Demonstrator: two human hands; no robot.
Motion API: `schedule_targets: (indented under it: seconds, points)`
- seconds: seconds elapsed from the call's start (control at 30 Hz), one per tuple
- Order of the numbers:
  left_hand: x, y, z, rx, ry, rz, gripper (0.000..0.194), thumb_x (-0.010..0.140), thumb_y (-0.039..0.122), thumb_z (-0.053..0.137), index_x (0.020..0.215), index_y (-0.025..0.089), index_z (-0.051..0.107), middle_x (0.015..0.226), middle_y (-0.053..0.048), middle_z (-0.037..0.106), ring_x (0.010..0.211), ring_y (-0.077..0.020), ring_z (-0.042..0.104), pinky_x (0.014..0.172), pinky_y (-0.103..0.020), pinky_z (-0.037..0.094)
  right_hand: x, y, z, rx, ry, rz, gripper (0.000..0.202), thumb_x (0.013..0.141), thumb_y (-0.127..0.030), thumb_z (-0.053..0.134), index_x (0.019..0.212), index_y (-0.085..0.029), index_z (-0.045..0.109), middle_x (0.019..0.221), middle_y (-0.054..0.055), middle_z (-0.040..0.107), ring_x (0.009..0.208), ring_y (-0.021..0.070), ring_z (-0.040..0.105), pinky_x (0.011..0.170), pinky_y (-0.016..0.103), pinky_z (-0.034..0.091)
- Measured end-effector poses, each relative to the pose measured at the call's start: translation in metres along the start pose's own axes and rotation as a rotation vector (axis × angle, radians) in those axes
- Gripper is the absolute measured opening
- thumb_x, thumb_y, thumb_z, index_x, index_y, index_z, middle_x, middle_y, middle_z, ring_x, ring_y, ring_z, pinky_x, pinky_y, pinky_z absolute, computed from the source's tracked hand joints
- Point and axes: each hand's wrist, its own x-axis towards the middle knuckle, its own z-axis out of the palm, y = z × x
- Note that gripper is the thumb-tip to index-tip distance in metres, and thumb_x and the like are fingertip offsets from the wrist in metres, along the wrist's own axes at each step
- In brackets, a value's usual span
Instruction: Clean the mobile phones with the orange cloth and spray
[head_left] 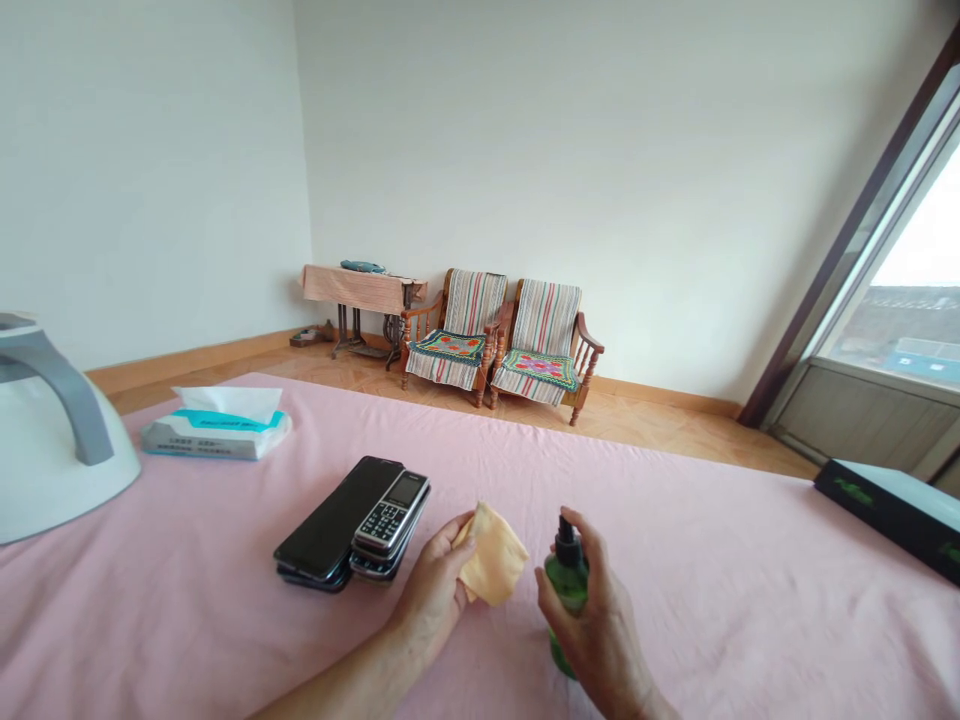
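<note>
Near the middle of the pink-covered table, my left hand (435, 580) pinches a folded yellow cloth (496, 560). To its right, my right hand (600, 610) is wrapped round a green spray bottle (566, 585) with a black pump top, the index finger resting on the nozzle. The bottle is upright, and the cloth and bottle are apart. Left of my left hand lies a stack of black smartphones (337, 520), and against it a stack of keypad phones (391, 515) with a silver-edged one on top.
A tissue pack (214, 425) lies at the back left of the pink cloth (720, 580), beside a white and grey appliance (52, 440). At the right edge is a black and white box (892, 510). Two wooden chairs (536, 340) and a covered sewing table (356, 288) stand beyond.
</note>
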Motion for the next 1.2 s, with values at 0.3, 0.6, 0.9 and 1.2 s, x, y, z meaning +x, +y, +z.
schedule_targets:
  seconds: [0.3,0.6,0.9,1.2]
  points:
    - [-0.008,0.005,0.008,-0.012,0.032,0.018,0.052,0.063,0.026,0.079,0.11,0.015,0.059,0.101,-0.009,0.068,0.082,-0.023,0.067,0.064,-0.027,0.052,-0.008,0.008,0.01,-0.005,0.06,0.01,0.056,0.083,-0.033,0.055,0.133,-0.021,0.035,0.112,0.012,0.061,0.097,0.0214,0.064,0.084,0.036,0.054]
    - [-0.016,0.013,0.013,-0.041,-0.019,0.06,0.052,0.069,0.024,0.074,0.118,0.015,0.057,0.107,-0.013,0.067,0.095,-0.0286,0.066,0.075,-0.031,0.052,-0.01,0.012,0.016,-0.016,0.054,0.005,0.056,0.083,-0.034,0.056,0.134,-0.022,0.035,0.116,0.012,0.059,0.099,0.0214,0.063,0.085,0.037,0.054]
    - [-0.015,0.015,0.011,-0.049,-0.026,0.07,0.05,0.07,0.022,0.073,0.117,0.014,0.057,0.108,-0.013,0.067,0.096,-0.0285,0.066,0.076,-0.032,0.053,-0.013,0.012,0.018,-0.025,0.062,0.008,0.057,0.083,-0.034,0.055,0.135,-0.022,0.035,0.118,0.013,0.059,0.101,0.0223,0.063,0.084,0.037,0.054]
    - [-0.014,0.017,0.01,-0.017,-0.004,0.083,0.05,0.068,0.024,0.074,0.115,0.015,0.059,0.105,-0.012,0.068,0.095,-0.028,0.066,0.076,-0.031,0.053,-0.012,0.008,0.017,-0.041,0.071,-0.007,0.055,0.082,-0.031,0.056,0.132,-0.021,0.037,0.116,0.013,0.06,0.101,0.0229,0.063,0.083,0.038,0.055]
